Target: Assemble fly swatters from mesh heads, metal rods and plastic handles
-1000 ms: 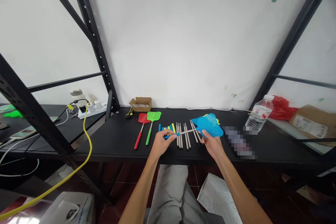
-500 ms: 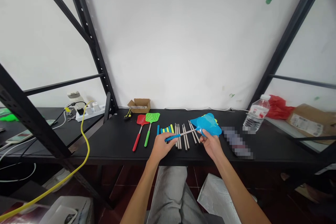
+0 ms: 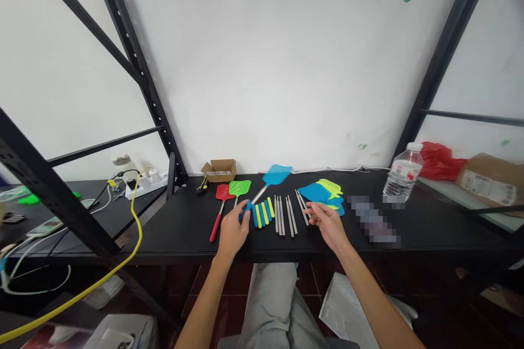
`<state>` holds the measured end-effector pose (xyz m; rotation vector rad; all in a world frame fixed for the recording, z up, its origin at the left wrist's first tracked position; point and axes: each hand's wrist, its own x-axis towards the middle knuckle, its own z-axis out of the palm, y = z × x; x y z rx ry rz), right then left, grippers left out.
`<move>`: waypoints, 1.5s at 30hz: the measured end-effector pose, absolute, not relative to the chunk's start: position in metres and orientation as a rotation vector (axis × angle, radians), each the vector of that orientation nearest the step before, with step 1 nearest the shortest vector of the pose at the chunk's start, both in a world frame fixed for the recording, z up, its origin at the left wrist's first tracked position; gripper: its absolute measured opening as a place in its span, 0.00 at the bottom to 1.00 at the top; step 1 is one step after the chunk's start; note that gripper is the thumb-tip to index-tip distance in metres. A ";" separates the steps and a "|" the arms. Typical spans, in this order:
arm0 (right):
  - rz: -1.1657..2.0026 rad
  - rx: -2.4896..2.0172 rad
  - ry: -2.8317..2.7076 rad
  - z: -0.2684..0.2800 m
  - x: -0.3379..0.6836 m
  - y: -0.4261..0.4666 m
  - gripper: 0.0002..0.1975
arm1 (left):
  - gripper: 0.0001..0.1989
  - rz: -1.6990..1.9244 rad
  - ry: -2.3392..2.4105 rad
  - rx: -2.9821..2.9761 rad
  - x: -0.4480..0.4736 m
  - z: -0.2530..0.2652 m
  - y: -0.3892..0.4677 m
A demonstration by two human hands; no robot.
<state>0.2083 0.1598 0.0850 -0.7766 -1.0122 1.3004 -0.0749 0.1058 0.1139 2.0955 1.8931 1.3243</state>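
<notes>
My left hand [image 3: 232, 233] is closed around the handle of a blue fly swatter [image 3: 277, 174], whose flat head points up and to the right above the table. Below that hand lie a red fly swatter [image 3: 215, 227] and a green fly swatter [image 3: 239, 188], the green one's handle hidden. Blue and yellow handle grips [image 3: 263, 214] lie in a row beside it. Several metal rods [image 3: 291, 219] come after them. With fingers loosely bent and nothing in them, my right hand [image 3: 329, 224] hovers by the rightmost rods. Behind it, blue and yellow-green swatter heads [image 3: 314, 192] are piled.
A small open cardboard box [image 3: 219, 171] stands at the back left, with a yellow-and-black tool [image 3: 202, 185] beside it. On the right are a water bottle [image 3: 403, 174], a blurred-out item [image 3: 373, 221] and a red bag [image 3: 440, 161]. A yellow cable [image 3: 138, 229] hangs by the left post.
My left hand has moved left with the blue fly swatter, swinging its head away from the pile. My right hand has let go of the swatter's head.
</notes>
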 end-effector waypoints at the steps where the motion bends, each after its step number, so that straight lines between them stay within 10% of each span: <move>1: 1.298 -0.775 -1.019 0.085 0.208 0.160 0.20 | 0.19 1.295 2.022 2.051 -0.085 0.116 0.106; 11: 1.291 -0.772 -1.021 0.086 0.207 0.159 0.20 | 0.19 0.673 2.797 2.000 -0.103 0.109 0.098; 29: 1.202 -0.810 -1.037 0.086 0.206 0.158 0.19 | 0.17 0.857 2.534 2.248 -0.054 0.103 0.108; 45: 0.271 -1.537 -1.610 0.077 0.197 0.161 0.14 | 0.19 0.822 2.592 2.252 -0.037 0.098 0.121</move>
